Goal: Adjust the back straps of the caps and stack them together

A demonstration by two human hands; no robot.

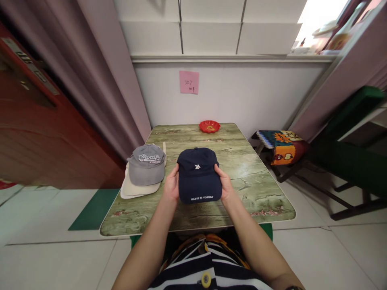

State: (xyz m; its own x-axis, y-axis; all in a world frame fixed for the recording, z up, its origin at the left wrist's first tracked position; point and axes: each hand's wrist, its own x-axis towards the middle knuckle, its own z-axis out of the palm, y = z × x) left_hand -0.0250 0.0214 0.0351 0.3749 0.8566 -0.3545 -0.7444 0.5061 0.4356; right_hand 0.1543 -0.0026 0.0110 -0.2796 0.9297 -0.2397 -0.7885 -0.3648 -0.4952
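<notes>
Between my two hands is a navy baseball cap [199,175], its brim turned toward me, with white letters on the crown and along the brim edge. My left hand [172,183] grips its left side, and my right hand [223,183] grips its right side. The fingers are partly hidden behind the cap. To the left on the table, a grey baseball cap [147,165] with white lettering lies on top of a cream cap [134,189], whose brim sticks out below it.
A green wood-patterned table [244,189] stands before me, against a white wall. At its far edge sits a red scalloped dish [209,126]. A pink note [189,82] sticks to the wall. Right of the table are a cloth-covered stool [284,147] and a green chair [347,161].
</notes>
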